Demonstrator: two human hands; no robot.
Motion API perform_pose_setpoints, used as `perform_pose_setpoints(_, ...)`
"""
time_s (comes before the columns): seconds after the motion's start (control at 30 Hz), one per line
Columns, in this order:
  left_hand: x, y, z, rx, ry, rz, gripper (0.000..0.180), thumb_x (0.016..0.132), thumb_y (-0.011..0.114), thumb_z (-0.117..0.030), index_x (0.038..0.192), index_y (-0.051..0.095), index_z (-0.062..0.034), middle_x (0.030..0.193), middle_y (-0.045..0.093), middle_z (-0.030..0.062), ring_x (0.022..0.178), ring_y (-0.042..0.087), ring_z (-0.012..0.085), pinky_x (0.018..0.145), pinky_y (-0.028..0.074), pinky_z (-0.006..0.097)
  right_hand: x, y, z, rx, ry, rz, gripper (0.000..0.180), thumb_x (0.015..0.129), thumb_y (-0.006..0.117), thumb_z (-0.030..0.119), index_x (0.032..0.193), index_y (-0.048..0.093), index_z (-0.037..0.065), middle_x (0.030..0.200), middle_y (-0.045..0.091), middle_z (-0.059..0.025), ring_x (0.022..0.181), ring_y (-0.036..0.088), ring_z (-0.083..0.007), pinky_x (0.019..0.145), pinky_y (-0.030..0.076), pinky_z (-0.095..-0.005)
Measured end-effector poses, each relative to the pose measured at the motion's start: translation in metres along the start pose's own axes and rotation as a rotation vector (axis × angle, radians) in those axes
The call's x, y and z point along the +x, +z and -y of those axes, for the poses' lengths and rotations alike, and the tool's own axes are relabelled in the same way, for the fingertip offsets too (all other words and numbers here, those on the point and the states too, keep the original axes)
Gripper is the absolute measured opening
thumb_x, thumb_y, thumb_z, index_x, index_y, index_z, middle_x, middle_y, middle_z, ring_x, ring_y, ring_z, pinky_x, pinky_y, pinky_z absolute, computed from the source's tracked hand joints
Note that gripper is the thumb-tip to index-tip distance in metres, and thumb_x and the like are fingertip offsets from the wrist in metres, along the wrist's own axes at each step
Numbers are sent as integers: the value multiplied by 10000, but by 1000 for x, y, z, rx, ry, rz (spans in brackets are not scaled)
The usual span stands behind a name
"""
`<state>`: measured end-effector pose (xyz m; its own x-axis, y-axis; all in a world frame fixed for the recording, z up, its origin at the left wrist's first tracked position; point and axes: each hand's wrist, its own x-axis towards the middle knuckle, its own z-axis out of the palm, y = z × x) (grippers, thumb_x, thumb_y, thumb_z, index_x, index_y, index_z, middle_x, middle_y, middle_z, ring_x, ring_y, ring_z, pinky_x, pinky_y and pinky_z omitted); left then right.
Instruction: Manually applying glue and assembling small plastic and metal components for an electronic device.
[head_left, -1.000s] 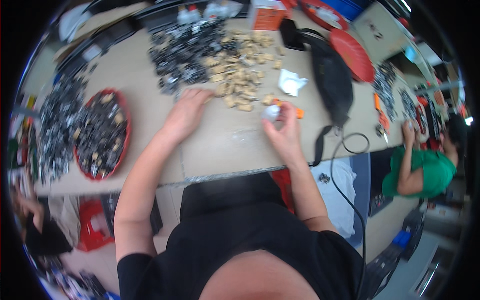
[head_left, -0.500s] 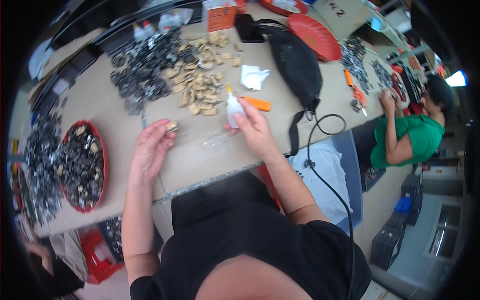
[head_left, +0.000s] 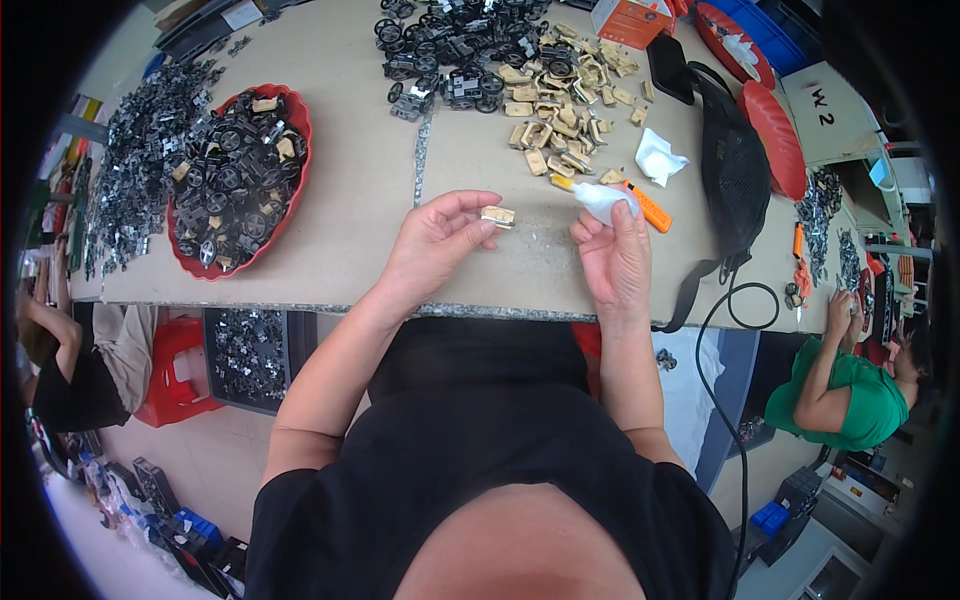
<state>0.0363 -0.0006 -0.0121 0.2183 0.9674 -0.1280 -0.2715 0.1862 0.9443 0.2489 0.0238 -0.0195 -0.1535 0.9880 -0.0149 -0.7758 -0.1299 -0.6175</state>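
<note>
A small tan rectangular block part (head_left: 497,215) is pinched betw. thumb and fingertips of the left hand (head_left: 432,243), held just above the bench (head_left: 340,210), near its front edge, approx. mid-width. A small white squeeze bottle w/ pointed nozzle (head_left: 600,201) is gripped by the right hand (head_left: 615,262), fingers closed round it, nozzle aimed left twd. the block; bottle tip and block are near each other but apart. Just beside the bottle, on its right, an orange utility knife (head_left: 650,207) is laid on the bench.

Beyond the hands, a loose heap of tan block parts (head_left: 565,110) is spread twd. the back edge, w/ a crumpled white tissue (head_left: 659,158) at its right. A pile of black wheeled assemblies (head_left: 450,45) is seen at the back, left of the tan heap. A red scalloped plastic tray (head_left: 290,165), filled w/ black wheel parts and a few tan ones, is set twd. the bench's left side; a heap of grey metal pieces (head_left: 135,170) is spread at the left edge. A black mesh bag (head_left: 735,175) is laid at the right end.

Another person in a green shirt (head_left: 850,395) is seated off the right end.
</note>
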Motion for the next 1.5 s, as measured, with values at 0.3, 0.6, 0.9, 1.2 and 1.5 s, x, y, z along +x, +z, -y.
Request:
perform_pose_setpoints(0.3,-1,-1,16,-6,48,-47,286,859,559,6,1145,562,6,935,565,37,826,583,99,785,488,230,-13,11,-12,-373,-64,5,207,866,584,85,1034,482,21,955,563,-94,782,535,-108,667,439,-221)
perform_pose_setpoints(0.6,-2,0,15,-36,88,-64,291,836,564,53,1123,580,4,931,521,31,844,579,105,787,492,223,-21,9,-23,-786,-303,131,232,855,610,94,1018,471,5,1034,520,-103,912,525,-124,789,443,-246)
perform_pose_setpoints(0.9,-2,1,16,-14,101,-75,278,843,573,31,1121,576,16,928,562,42,816,584,96,769,475,207,-19,9,-25,-866,-361,144,230,854,609,97,1010,470,-1,1010,521,-116,892,525,-140,787,439,-258)
perform_pose_setpoints(1.2,-1,0,18,-18,107,-88,274,846,574,27,1120,573,16,886,563,30,808,595,97,759,480,205,-19,6,-25,-1011,-446,181,249,832,635,111,995,482,1,969,546,-130,855,540,-175,749,444,-275)
perform_pose_setpoints(1.5,-1,-1,19,-20,83,-91,277,847,575,23,1124,563,25,914,612,61,818,605,107,767,488,211,-17,7,-26,-1042,-516,153,266,829,643,124,998,478,1,955,561,-131,841,549,-185,730,452,-282)
